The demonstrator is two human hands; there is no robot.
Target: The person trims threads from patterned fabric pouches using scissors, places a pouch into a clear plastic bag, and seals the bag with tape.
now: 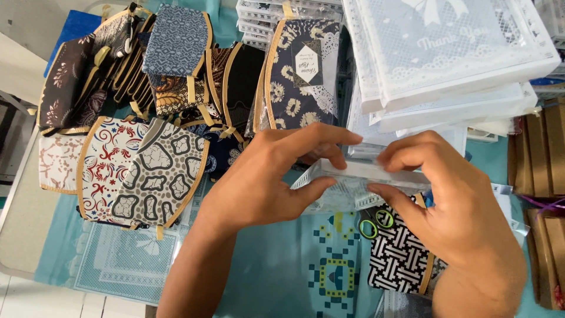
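Observation:
My left hand [265, 176] and my right hand [447, 200] both pinch a flat clear plastic box with a white lace print [353, 179], held a little above the table in the middle of the head view. Left fingers grip its left end, right fingers its right end. Under my right hand lies a black-and-white patterned fabric pouch [400, 253], and the green handles of small scissors [372, 225] show beside it.
Many patterned fabric pouches [159, 171] are piled at the left and back. White lace-print flat boxes [447, 53] are stacked at the upper right. Brown cardboard pieces [544, 153] line the right edge. A teal cloth [271, 277] covers the table.

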